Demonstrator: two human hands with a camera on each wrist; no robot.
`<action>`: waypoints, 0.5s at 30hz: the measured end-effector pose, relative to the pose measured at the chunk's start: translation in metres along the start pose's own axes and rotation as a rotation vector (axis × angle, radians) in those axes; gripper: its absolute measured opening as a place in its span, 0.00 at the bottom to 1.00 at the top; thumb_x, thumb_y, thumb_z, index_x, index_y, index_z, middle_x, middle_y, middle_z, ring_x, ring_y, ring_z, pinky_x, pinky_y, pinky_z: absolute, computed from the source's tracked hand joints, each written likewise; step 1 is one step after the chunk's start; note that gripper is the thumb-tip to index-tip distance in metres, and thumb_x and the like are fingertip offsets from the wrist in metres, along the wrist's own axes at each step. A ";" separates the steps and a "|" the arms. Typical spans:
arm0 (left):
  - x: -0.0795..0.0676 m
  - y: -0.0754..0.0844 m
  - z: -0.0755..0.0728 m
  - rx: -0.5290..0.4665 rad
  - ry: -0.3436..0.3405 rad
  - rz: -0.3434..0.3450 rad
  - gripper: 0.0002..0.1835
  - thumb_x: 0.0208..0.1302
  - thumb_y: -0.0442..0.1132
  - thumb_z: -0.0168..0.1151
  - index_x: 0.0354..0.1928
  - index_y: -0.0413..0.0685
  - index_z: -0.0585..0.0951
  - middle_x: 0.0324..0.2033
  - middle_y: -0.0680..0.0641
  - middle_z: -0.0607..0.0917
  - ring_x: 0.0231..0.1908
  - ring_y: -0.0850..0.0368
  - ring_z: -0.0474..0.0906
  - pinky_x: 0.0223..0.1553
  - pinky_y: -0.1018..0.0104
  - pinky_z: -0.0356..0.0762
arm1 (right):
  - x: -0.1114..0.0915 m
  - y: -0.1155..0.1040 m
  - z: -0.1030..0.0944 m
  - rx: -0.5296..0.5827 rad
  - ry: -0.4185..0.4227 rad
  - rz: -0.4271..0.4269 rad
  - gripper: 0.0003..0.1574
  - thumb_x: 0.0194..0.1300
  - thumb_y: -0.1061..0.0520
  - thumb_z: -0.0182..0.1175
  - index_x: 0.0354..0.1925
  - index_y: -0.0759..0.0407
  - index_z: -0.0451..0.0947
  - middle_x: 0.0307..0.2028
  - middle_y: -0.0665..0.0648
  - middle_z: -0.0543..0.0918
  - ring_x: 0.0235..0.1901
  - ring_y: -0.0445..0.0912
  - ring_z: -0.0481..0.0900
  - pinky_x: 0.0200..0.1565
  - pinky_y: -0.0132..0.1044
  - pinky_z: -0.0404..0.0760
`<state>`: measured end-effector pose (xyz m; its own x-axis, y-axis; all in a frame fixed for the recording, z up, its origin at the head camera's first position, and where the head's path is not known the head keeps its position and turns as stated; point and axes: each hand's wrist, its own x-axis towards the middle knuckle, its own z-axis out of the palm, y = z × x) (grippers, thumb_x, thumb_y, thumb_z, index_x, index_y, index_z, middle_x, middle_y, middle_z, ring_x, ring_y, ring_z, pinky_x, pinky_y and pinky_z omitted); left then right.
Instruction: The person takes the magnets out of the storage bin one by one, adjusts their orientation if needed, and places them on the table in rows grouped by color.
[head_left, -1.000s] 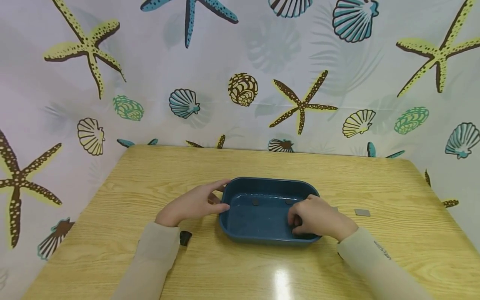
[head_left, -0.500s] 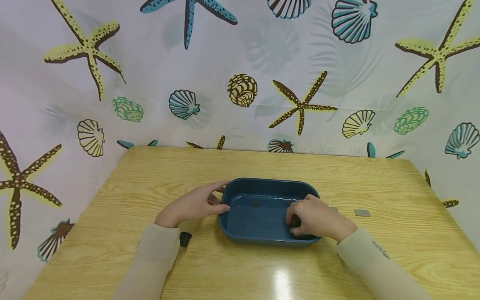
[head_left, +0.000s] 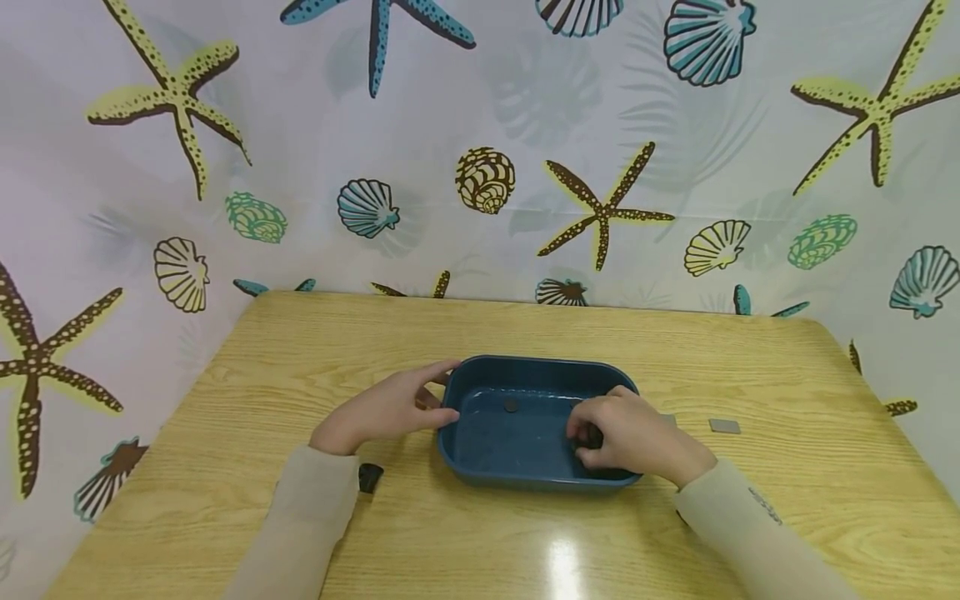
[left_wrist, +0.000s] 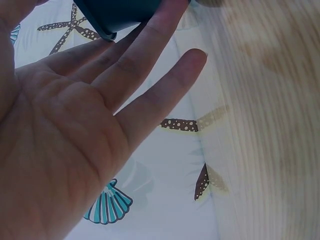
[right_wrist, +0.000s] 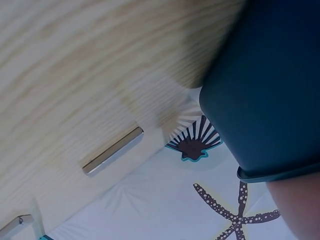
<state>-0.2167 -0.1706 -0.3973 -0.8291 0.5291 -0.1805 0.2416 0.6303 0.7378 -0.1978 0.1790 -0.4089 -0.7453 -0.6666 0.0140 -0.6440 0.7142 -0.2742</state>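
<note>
A dark blue, round-cornered plastic container [head_left: 517, 482] sits mid-table. My left hand [head_left: 393, 407] is at its left end, thumb over the rim and the other fingers outside; the left wrist view shows these fingers nearly straight against its wall. My right hand [head_left: 618, 429] reaches over the right end into the container, fingers and thumb bent toward each other. Something dark shows between them, and I cannot tell whether it is a held thing or shadow. A small dark round disc [head_left: 511, 406] lies on the container floor. The right wrist view shows mostly the outer wall [right_wrist: 270, 90].
Right of the container lies a flat grey rectangular piece [head_left: 724, 426]; another grey piece [head_left: 668, 418] shows partly behind my right hand. A small black object [head_left: 370, 477] lies beside my left sleeve. A curtain [head_left: 420, 242] printed with shells and starfish hangs behind the table [head_left: 337, 333].
My right hand has shifted slightly left inside the container, with its fingers a little less closed. A second dark disc near its fingers, visible earlier, is now hidden. My left hand stays put.
</note>
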 end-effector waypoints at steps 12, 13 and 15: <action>-0.001 -0.002 0.000 0.006 -0.003 -0.008 0.42 0.74 0.49 0.64 0.82 0.53 0.55 0.73 0.36 0.70 0.58 0.47 0.84 0.59 0.50 0.83 | -0.002 0.004 0.006 0.032 0.136 -0.030 0.05 0.63 0.55 0.71 0.38 0.45 0.85 0.33 0.41 0.84 0.34 0.37 0.79 0.53 0.47 0.76; -0.001 -0.002 0.000 0.008 -0.004 -0.009 0.42 0.74 0.49 0.64 0.82 0.53 0.55 0.74 0.36 0.69 0.58 0.48 0.84 0.59 0.50 0.83 | -0.002 0.004 0.006 0.040 0.144 -0.028 0.05 0.63 0.55 0.71 0.38 0.45 0.86 0.33 0.41 0.84 0.35 0.37 0.79 0.54 0.47 0.76; -0.001 -0.001 0.000 0.009 -0.003 -0.009 0.42 0.73 0.49 0.64 0.82 0.53 0.55 0.74 0.36 0.69 0.58 0.48 0.84 0.59 0.50 0.83 | -0.003 0.004 0.006 0.055 0.159 -0.023 0.06 0.64 0.56 0.71 0.39 0.45 0.86 0.34 0.41 0.85 0.36 0.38 0.81 0.55 0.49 0.76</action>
<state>-0.2165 -0.1718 -0.3981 -0.8296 0.5251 -0.1896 0.2383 0.6402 0.7303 -0.1972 0.1824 -0.4155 -0.7514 -0.6371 0.1717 -0.6538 0.6839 -0.3239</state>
